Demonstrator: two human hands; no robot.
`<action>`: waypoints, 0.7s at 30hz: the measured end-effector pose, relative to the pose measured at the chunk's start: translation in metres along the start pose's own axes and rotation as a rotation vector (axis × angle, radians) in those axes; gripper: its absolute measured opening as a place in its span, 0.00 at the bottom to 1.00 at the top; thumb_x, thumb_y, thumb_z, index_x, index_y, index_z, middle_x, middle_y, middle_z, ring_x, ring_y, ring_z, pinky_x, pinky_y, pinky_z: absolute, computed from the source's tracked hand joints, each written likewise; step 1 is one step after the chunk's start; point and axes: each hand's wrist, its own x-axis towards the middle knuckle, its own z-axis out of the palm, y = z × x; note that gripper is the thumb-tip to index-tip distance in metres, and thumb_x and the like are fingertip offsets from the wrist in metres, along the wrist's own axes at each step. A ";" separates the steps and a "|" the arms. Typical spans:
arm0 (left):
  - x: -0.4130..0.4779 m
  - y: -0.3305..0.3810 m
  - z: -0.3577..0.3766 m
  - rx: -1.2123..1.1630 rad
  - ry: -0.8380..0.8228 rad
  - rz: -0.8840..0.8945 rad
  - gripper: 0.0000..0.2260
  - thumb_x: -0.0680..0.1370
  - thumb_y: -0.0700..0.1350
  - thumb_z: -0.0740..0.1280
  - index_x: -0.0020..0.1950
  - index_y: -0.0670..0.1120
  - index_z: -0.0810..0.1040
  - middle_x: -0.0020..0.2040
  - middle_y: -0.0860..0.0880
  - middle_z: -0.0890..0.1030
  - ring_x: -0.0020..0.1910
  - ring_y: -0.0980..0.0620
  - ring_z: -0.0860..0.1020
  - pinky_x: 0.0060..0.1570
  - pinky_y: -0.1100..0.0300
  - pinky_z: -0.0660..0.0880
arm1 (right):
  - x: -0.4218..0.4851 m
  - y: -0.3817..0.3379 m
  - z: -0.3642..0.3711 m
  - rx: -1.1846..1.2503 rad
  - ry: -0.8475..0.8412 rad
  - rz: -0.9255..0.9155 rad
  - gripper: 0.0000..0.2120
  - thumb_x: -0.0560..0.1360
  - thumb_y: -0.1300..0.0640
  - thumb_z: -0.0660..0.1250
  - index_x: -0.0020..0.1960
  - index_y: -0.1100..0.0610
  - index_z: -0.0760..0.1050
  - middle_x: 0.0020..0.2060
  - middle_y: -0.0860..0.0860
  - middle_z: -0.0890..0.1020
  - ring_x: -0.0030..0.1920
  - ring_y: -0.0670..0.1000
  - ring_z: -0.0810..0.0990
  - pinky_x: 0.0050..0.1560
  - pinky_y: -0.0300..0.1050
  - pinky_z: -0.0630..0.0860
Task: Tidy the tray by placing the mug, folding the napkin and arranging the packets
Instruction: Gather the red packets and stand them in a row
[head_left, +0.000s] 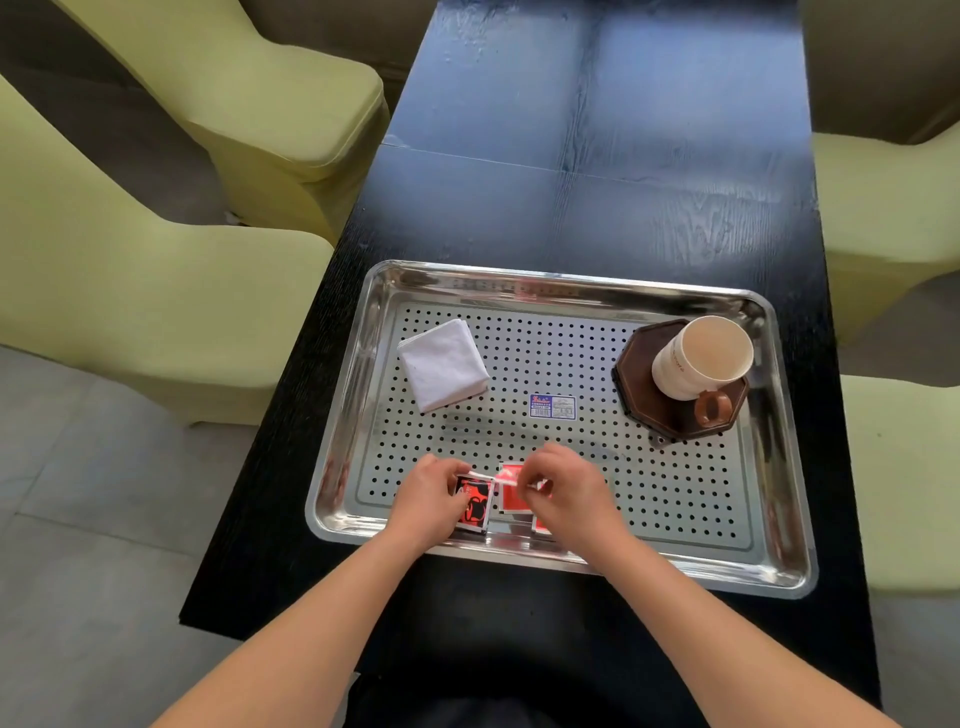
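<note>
A perforated steel tray (769, 525) lies on the black table. A cream mug (698, 358) with a brown handle stands on a dark octagonal coaster (641, 358) at the tray's far right. A folded white napkin (442, 365) lies at its far left. Red and black packets (474, 506) lie side by side along the near edge, with a red packet (511, 493) in the middle. My left hand (428, 501) and my right hand (569, 493) together pinch one thin packet (493, 478) edge-on above them. A further packet is partly hidden under my right hand.
The black table (597, 156) runs away from me. Pale green chairs (156, 291) stand on the left, and more pale green chairs (893, 208) on the right. A small blue label (551, 406) is stuck at the tray's centre.
</note>
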 end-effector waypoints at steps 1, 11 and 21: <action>0.000 -0.001 0.000 -0.004 -0.002 -0.004 0.17 0.77 0.44 0.71 0.66 0.50 0.79 0.52 0.53 0.73 0.51 0.54 0.76 0.54 0.60 0.75 | -0.004 0.000 0.002 -0.085 -0.072 -0.067 0.04 0.73 0.63 0.72 0.42 0.56 0.82 0.43 0.48 0.81 0.47 0.49 0.79 0.48 0.45 0.77; -0.001 0.002 0.002 -0.009 0.008 -0.021 0.17 0.78 0.43 0.70 0.66 0.50 0.78 0.52 0.52 0.73 0.50 0.55 0.75 0.47 0.65 0.71 | 0.014 0.019 0.011 -0.315 -0.066 0.081 0.17 0.78 0.59 0.68 0.65 0.49 0.77 0.59 0.44 0.77 0.60 0.49 0.73 0.55 0.48 0.77; 0.000 0.002 0.003 -0.007 -0.015 -0.050 0.16 0.77 0.43 0.68 0.65 0.50 0.79 0.54 0.50 0.73 0.52 0.52 0.76 0.54 0.57 0.76 | 0.035 0.019 0.010 -0.310 -0.158 0.207 0.09 0.78 0.62 0.68 0.53 0.52 0.84 0.52 0.50 0.81 0.59 0.54 0.76 0.59 0.51 0.76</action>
